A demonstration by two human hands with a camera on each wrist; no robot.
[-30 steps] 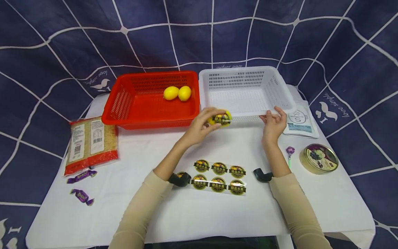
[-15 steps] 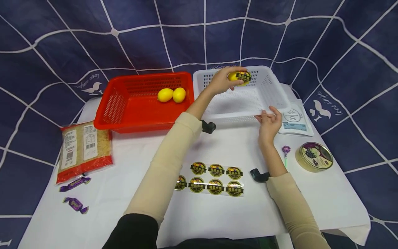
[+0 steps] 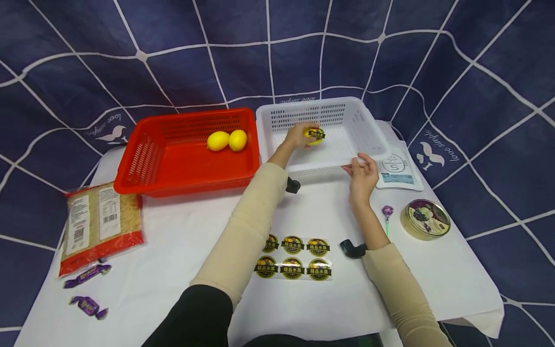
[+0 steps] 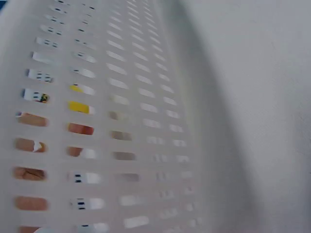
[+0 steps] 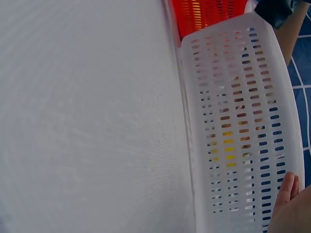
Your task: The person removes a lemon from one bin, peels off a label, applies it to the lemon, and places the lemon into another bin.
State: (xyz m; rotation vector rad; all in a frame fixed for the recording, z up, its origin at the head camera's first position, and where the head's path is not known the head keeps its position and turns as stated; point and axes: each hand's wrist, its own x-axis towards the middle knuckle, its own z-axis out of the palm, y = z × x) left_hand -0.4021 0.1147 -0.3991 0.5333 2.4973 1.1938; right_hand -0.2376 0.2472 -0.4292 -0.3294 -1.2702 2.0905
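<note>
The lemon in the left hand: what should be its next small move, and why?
Probably the left hand should set the lemon down in the white basket: its sticker is on, it is inside the walls, and the right hand touches the basket.

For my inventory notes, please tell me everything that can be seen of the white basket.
The white basket looks like plastic: rectangular, open on top, with rounded corners and rows of slots in its walls. It stands upright on the table beside the red basket; whether they touch is unclear. The right hand grips its near rim. The left hand holds a labelled lemon within its walls; contact with its bottom cannot be judged.
</note>
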